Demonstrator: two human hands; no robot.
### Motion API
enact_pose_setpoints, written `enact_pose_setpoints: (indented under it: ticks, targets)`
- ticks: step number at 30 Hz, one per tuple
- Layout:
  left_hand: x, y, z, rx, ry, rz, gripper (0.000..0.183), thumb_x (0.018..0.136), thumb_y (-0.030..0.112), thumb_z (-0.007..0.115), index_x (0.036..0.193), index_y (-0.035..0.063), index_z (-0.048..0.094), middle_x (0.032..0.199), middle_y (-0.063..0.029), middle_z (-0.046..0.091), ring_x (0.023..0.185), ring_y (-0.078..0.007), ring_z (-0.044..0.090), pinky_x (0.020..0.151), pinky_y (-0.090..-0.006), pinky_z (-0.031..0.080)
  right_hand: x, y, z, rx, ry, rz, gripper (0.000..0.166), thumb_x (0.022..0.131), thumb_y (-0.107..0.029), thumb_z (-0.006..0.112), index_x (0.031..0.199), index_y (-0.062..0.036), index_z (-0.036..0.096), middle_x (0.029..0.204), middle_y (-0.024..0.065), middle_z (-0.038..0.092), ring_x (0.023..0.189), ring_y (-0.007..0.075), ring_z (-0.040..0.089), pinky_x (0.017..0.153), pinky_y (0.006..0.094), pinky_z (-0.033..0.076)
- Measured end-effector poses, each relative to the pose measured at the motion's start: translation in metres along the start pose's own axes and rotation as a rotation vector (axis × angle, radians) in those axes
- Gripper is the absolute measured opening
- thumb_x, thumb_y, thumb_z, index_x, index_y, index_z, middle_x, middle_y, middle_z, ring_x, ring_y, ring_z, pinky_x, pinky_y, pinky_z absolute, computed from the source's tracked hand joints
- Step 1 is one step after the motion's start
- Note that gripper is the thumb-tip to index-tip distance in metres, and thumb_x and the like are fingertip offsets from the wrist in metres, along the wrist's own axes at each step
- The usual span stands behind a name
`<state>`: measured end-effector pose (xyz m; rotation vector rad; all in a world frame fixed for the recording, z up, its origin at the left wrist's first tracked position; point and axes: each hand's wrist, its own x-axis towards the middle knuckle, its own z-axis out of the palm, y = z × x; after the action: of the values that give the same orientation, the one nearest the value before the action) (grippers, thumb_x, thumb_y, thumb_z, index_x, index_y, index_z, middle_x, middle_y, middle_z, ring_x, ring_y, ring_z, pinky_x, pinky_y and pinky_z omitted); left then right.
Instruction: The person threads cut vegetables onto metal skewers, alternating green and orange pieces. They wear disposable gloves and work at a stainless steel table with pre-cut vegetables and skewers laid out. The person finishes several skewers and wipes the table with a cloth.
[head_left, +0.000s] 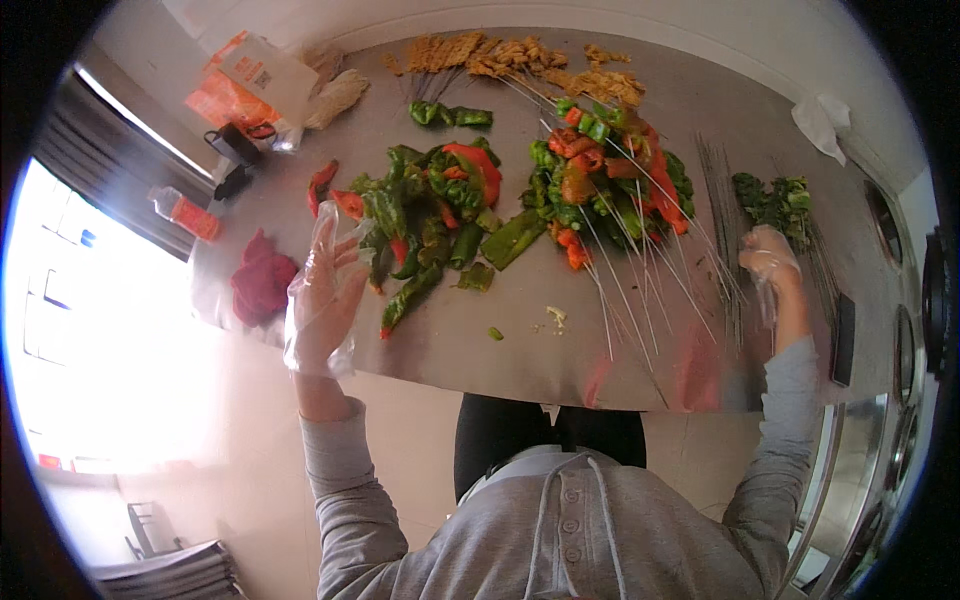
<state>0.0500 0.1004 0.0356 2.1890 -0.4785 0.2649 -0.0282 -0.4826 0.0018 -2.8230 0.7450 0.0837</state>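
Observation:
My left hand, in a clear plastic glove, is at the left edge of a pile of loose green and red peppers. Its fingers are apart and nothing shows in its grasp. On the right, my gloved right hand is curled beside bare metal skewers and just below skewered leafy green pieces. Whether its fingers pinch a skewer is hidden. Between my hands lies a heap of skewered green and red pepper pieces, their thin metal ends pointing towards me.
Skewered brown food pieces lie along the back of the metal table. At left are a dark red cloth, a plastic bottle, a black cup and a plastic bag. A phone-like black slab rests at right.

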Motion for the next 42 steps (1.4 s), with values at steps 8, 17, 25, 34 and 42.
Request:
enact_pose_setpoints:
  ticks: [8,17,25,34,42]
  targets:
    - [0.014,0.004,0.001,0.298,-0.099,0.039,0.049,0.083,0.014,0.063,0.130,0.0085,0.049,0.114,-0.0149,0.062,0.105,-0.0275,0.060,0.090,-0.0375,0.047,-0.016,0.032,-0.019,0.552,0.140,0.056,0.027,0.079,-0.013,0.057,0.105,-0.0052,0.061,0.069,0.0015,0.051,0.061,0.0124,0.050,0.057,0.0289,0.042]
    - [0.061,0.032,0.042,0.471,-0.168,0.480,0.038,0.080,0.010,0.059,0.118,0.0068,0.057,0.096,-0.0120,0.064,0.094,-0.0304,0.058,0.086,-0.0407,0.046,-0.136,-0.030,-0.052,0.892,0.488,-0.373,0.045,0.091,-0.020,0.054,0.133,-0.0063,0.048,0.086,0.0036,0.062,0.054,-0.0017,0.040,0.046,0.0140,0.033]
    - [0.117,0.023,0.099,0.873,-0.310,0.687,0.042,0.075,0.005,0.057,0.116,0.0132,0.060,0.095,-0.0061,0.063,0.092,-0.0240,0.059,0.077,-0.0371,0.044,-0.214,-0.091,0.002,0.641,0.428,-0.752,0.034,0.090,-0.009,0.046,0.120,-0.0008,0.058,0.115,0.0115,0.065,0.057,0.0041,0.048,0.054,0.0218,0.043]
    - [0.129,0.021,0.089,0.722,-0.324,0.519,0.040,0.076,0.007,0.063,0.115,0.0124,0.060,0.103,-0.0094,0.062,0.096,-0.0258,0.060,0.083,-0.0391,0.046,-0.236,-0.119,0.023,1.177,0.000,-0.638,0.042,0.083,0.001,0.048,0.126,0.0007,0.053,0.117,0.0157,0.063,0.064,0.0071,0.056,0.056,0.0227,0.045]
    - [0.094,0.044,0.058,-1.101,-0.198,-0.138,0.038,0.092,0.014,0.056,0.125,-0.0004,0.047,0.116,-0.0202,0.058,0.099,-0.0285,0.062,0.088,-0.0426,0.052,-0.221,-0.150,0.031,0.823,0.049,-0.778,0.051,0.084,0.000,0.055,0.133,-0.0118,0.050,0.065,0.0141,0.056,0.049,0.0236,0.053,0.050,0.0341,0.043]
